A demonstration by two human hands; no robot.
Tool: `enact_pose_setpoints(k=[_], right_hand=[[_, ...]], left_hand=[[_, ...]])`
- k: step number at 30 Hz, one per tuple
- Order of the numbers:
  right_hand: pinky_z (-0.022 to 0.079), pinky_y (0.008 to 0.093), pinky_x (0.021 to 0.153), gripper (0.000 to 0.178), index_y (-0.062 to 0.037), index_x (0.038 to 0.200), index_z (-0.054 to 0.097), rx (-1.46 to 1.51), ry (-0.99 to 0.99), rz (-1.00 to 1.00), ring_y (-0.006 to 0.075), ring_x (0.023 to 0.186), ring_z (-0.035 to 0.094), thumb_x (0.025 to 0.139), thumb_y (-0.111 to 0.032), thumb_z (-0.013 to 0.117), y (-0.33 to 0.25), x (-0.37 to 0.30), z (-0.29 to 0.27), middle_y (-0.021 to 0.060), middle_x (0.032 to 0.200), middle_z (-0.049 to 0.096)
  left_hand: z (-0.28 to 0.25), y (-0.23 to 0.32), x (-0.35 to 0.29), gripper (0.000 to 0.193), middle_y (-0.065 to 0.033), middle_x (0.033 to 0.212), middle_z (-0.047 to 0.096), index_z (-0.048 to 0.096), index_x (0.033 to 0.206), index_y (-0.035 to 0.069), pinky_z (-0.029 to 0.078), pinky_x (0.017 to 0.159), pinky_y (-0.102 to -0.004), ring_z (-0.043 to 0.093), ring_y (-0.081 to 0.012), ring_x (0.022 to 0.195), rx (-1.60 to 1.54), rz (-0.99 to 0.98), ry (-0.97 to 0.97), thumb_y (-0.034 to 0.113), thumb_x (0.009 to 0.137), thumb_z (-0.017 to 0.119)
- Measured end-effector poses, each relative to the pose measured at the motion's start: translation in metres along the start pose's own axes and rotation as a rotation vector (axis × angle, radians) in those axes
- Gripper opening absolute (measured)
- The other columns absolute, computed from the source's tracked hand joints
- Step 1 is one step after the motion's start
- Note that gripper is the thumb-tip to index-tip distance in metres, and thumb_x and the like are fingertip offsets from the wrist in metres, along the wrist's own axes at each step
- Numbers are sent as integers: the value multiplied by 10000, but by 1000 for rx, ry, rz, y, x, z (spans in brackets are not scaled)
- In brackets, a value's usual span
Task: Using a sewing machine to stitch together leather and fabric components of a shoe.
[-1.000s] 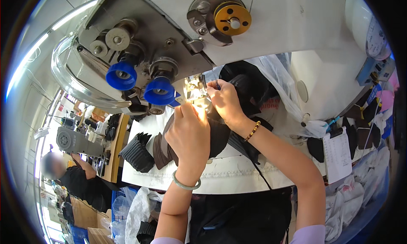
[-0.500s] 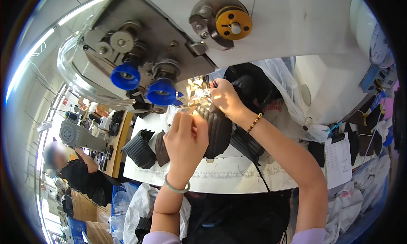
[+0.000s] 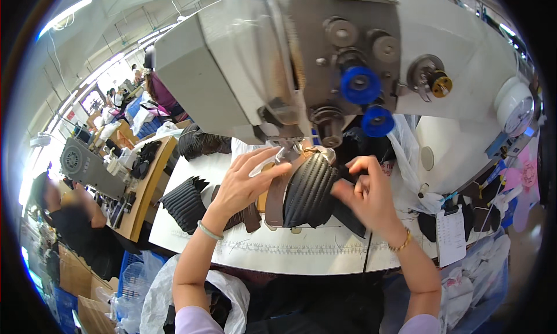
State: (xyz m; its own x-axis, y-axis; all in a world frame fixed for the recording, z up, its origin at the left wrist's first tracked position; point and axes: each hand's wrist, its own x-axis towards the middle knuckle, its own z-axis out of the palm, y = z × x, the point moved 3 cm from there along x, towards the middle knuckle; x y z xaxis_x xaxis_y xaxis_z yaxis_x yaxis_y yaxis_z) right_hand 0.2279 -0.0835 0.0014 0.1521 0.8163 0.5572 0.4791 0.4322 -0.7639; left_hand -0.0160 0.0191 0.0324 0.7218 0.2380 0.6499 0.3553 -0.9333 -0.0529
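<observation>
A black quilted, ribbed piece (image 3: 310,190) lies under the sewing machine's (image 3: 229,55) needle area. Along its left side runs a smooth dark brown strip (image 3: 275,201). My left hand (image 3: 248,180) is beside the strip, fingers stretched toward the needle area and thumb tip close to the ribbed piece; whether it touches, I cannot tell. At the piece's right side, my right hand (image 3: 371,192) is raised with bent fingers, thumb apart from the index finger and slightly blurred. Nothing shows between its fingers. The machine head hides the needle.
Another ribbed black piece (image 3: 184,203) lies on the white table (image 3: 232,250) at left, and a dark ribbed bundle (image 3: 200,142) farther back. Blue tension knobs (image 3: 360,84) sit on the machine. A paper sheet (image 3: 451,235) hangs at right. A co-worker (image 3: 75,224) sits far left.
My head view has shifted, showing more of the machine's left end. My right hand has come away from the needle area toward me. My left hand's bent fingers have stretched out.
</observation>
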Motion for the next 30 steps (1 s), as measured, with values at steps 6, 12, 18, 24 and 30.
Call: enact_pose_setpoints(k=[6, 12, 18, 24, 30], right_hand=[[543, 266, 611, 652, -73, 1317, 505, -737, -117, -311, 202, 852, 653, 710, -139, 732, -51, -13, 31, 134, 1255, 530], [536, 311, 677, 609, -161, 1206, 643, -671, -121, -443, 186, 909, 647, 610, -77, 739, -41, 19, 7, 27, 1137, 646], [504, 291, 606, 600, -206, 1186, 684, -579, -136, -566, 166, 795, 633, 596, -107, 721, -23, 27, -3, 11, 1050, 659], [472, 290, 553, 665, -233, 1196, 692, -564, -186, -546, 151, 709, 591, 542, -115, 707, -19, 28, -4, -8, 993, 641], [456, 271, 539, 672, -247, 1203, 689, -562, -159, -542, 142, 713, 608, 545, -110, 712, -17, 25, -3, -8, 992, 645]], left_hand=[[3, -3, 11, 402, -49, 1288, 574, 690, 1100, 194, 461, 972, -411, 565, -280, 1159, -58, 173, 97, 107, 708, 703], [11, 22, 16, 378, -91, 1175, 635, 657, 1104, 93, 530, 908, -394, 615, -295, 1104, -35, 203, 108, 111, 727, 674], [3, 27, 20, 452, -129, 1161, 605, 637, 1178, 40, 539, 925, -384, 610, -289, 1086, -98, 230, 101, 71, 728, 647], [5, 22, 18, 374, -121, 1071, 675, 695, 1077, 25, 567, 849, -366, 675, -274, 966, -90, 247, 178, 28, 703, 685], [7, 20, 18, 403, -96, 1054, 658, 682, 1093, 3, 586, 825, -322, 664, -248, 1017, -103, 259, 192, -3, 692, 643]])
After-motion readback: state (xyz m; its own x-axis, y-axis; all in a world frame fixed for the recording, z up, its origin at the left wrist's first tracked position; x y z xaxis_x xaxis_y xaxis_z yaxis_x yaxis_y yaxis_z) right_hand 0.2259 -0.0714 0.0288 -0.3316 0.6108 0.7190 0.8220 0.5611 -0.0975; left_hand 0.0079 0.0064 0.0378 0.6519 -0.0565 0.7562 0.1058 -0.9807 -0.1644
